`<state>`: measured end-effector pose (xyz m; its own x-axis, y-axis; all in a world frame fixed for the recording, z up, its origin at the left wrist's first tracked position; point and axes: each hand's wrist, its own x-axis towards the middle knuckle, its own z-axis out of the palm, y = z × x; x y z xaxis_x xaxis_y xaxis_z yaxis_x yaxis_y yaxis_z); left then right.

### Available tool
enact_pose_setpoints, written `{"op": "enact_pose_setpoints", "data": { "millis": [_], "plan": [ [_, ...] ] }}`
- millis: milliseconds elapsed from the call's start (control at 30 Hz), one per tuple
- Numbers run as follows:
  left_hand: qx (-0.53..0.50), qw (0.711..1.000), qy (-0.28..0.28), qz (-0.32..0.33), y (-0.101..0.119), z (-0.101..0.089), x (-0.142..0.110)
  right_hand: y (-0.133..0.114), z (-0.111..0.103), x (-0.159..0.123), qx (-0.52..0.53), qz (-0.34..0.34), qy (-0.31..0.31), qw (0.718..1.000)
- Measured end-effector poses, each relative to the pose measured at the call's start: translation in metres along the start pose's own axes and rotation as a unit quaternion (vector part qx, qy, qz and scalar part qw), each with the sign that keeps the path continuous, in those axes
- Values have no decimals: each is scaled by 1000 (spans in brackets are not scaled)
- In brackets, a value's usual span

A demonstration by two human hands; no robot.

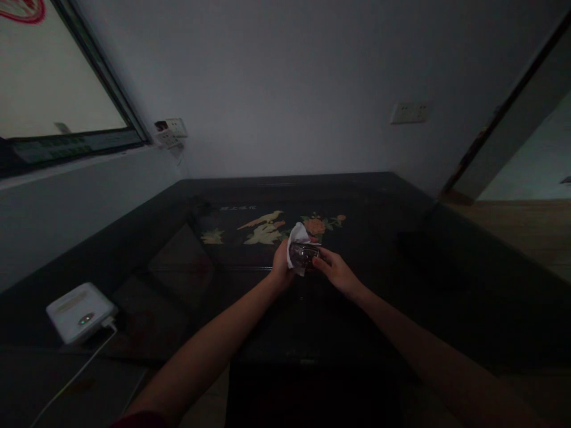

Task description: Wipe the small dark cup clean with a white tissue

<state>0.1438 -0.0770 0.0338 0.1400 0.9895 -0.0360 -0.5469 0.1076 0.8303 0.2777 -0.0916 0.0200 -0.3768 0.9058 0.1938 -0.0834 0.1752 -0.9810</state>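
Over the near middle of the dark table, both of my hands are closed around a small, clear, shiny glass [302, 255]. A crumpled white tissue [298, 234] wraps the far and left sides of it. My left hand [281, 261] holds the tissue against the glass from the left, its fingers mostly hidden. From the right, my right hand [333, 266] grips the glass, with the thumb lying on its near side. Dim light hides the finer shape of the glass.
The dark glossy tabletop [267, 309] bears a painted bird and flower picture [263, 229]. At the left, a white box-shaped device [81, 312] with small lights has a white cable [74, 378] running off toward me. Sockets [409, 112] are on the wall behind.
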Motion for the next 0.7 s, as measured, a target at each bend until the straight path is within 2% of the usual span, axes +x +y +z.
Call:
{"op": "enact_pose_setpoints", "data": {
  "millis": [67, 200, 300, 400, 467, 567, 633, 700],
  "plan": [
    [-23, 1000, -8, -18, 2, 3, -3, 0, 1, 0, 6, -3, -2, 1000],
    [-28, 999, 12, -32, 3, 6, -5, 3, 2, 1, 21, 7, 7, 1000],
    [-13, 1000, 25, -1, -1, 3, -2, 5, 2, 2, 20, 16, 16, 1000],
    [62, 995, 52, 62, -4, -1, -1, 6, 0, 1, 8, 15, 38, 999],
    [153, 978, 63, 129, -4, -2, -3, 7, 0, 1, -11, 15, 58, 998],
    [279, 932, 42, 226, -2, -1, -10, 9, 0, 1, -29, 19, 83, 996],
    [323, 908, 20, 265, 0, 0, -13, 10, 0, 2, -26, 22, 88, 996],
    [343, 896, 3, 281, 1, 0, -13, 9, 0, 3, -20, 27, 87, 996]
  ]
}}
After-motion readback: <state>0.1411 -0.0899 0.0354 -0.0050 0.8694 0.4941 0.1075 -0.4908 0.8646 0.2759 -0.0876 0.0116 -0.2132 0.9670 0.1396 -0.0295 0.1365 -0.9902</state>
